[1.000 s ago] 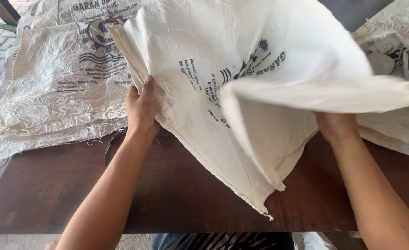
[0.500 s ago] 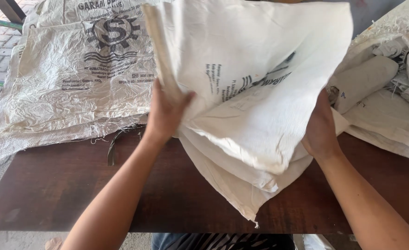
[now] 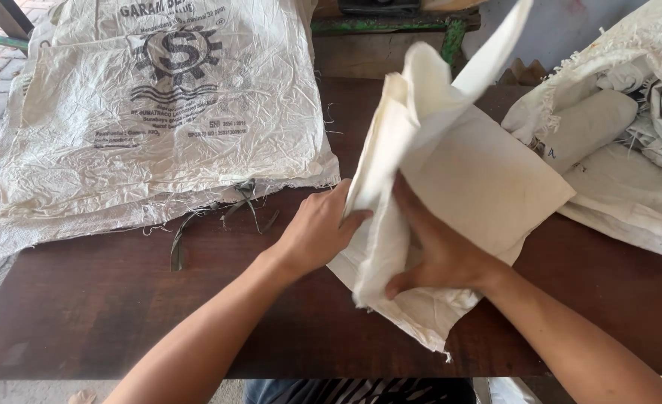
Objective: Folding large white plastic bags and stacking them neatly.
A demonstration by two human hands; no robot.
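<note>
A cream cloth sack [image 3: 471,172] is folded into a narrow upright bundle over the middle of a dark brown wooden table [image 3: 106,307]. My left hand [image 3: 317,229] grips the bundle's left folded edge. My right hand [image 3: 437,251] presses into the fold from the right, fingers tucked under a layer of cloth. The sack's lower corner [image 3: 428,329] rests on the table near the front edge. Its top flap [image 3: 495,52] sticks up, blurred.
A flat crinkled woven plastic sack with dark print [image 3: 151,120] covers the table's left half, with frayed threads [image 3: 218,217] at its lower edge. A heap of more sacks [image 3: 630,142] lies at the right. A green metal frame [image 3: 450,34] stands behind the table.
The sack was spread wide between my hands; now it is folded narrower. Both hands have moved toward each other at the middle of the table, and the bundle sits lower.
</note>
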